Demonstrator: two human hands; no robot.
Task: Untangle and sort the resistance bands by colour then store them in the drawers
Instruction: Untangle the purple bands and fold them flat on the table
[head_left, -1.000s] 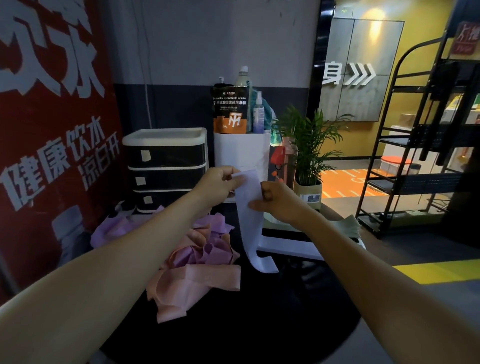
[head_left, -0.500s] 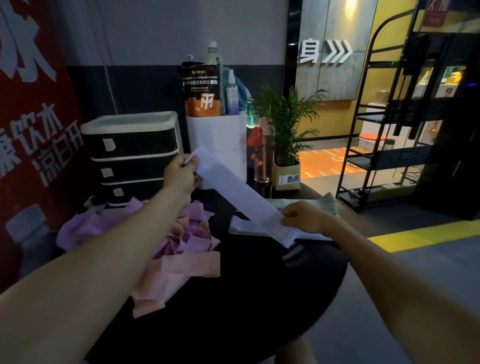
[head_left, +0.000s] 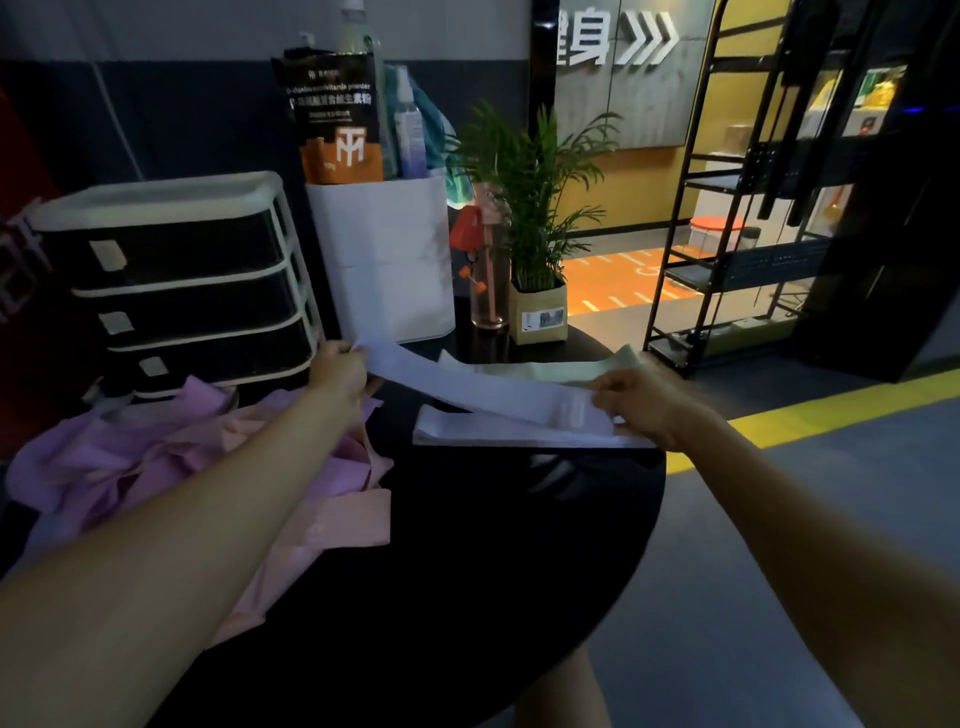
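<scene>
The pale lavender band (head_left: 467, 387) runs ten-to-four between the pinching left hand (head_left: 340, 366) and right hand (head_left: 631, 402), its four-o'clock end over the folded lavender stack (head_left: 498, 436).

A pale lavender-white band (head_left: 483, 387) spans between the fingers of both hands. Under the right fingers lie more pale lavender bands (head_left: 498, 434), with pale green bands (head_left: 561, 370) just beyond. Below the left fingers, a pink and purple heap (head_left: 171, 457) covers the black table (head_left: 467, 571).
</scene>
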